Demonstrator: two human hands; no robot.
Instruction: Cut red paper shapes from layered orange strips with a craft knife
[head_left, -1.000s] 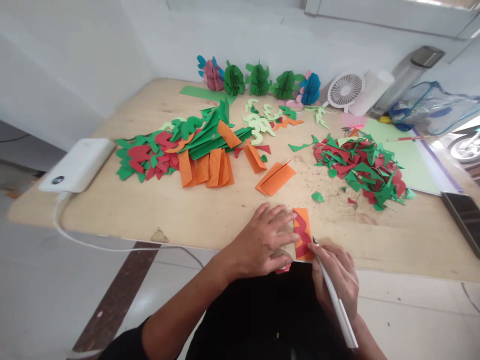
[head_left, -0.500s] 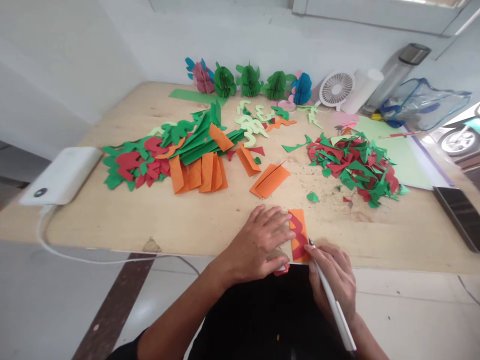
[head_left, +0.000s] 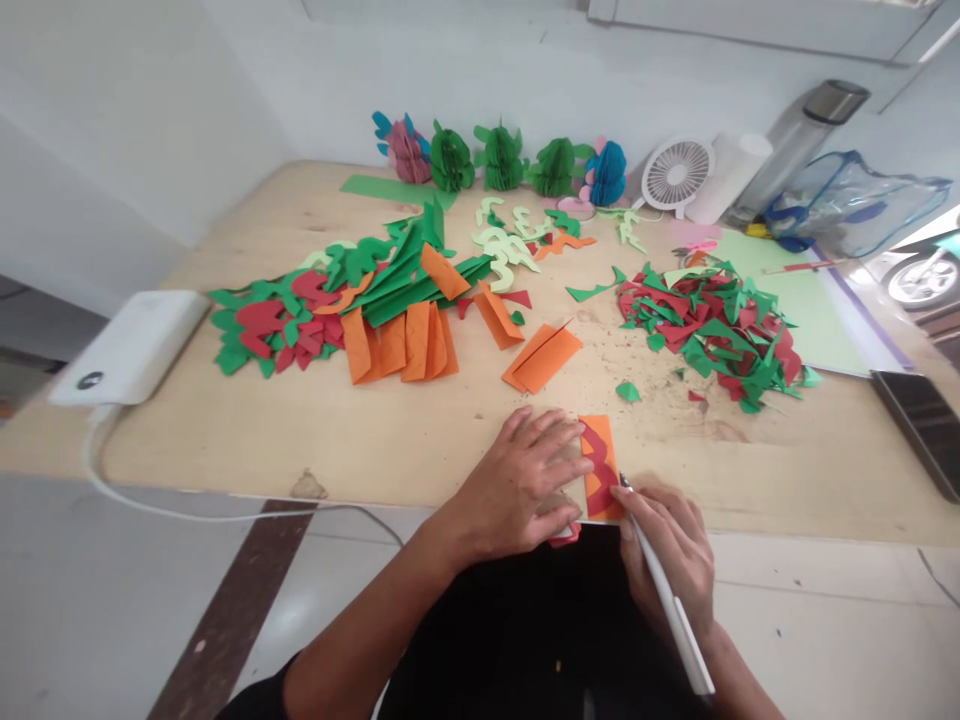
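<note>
At the table's front edge lies an orange paper strip (head_left: pixel 610 440), with a red paper cutout (head_left: pixel 600 482) of wavy outline on top of it. My left hand (head_left: pixel 525 480) rests flat with its fingers spread, fingertips touching the cutout's left side. Between the fingers of my right hand (head_left: pixel 671 550) is a white pen (head_left: pixel 667 600), its dark tip close to the strip's right edge. A small red-and-white object (head_left: pixel 566 535), partly covered, shows under my left thumb; its kind is unclear.
Folded orange papers (head_left: pixel 544 358) lie beyond my hands. Green and red cutouts (head_left: pixel 262 325) spread at left near a white power bank (head_left: pixel 131 345). Right are a scrap pile (head_left: pixel 712 330) and phone (head_left: pixel 919 430). Paper figures (head_left: pixel 501 160) and a fan (head_left: pixel 679 175) stand at the back.
The view has shifted very slightly. Both hands keep nearly the same pose, and the pen tip stays beside the orange strip's right edge.
</note>
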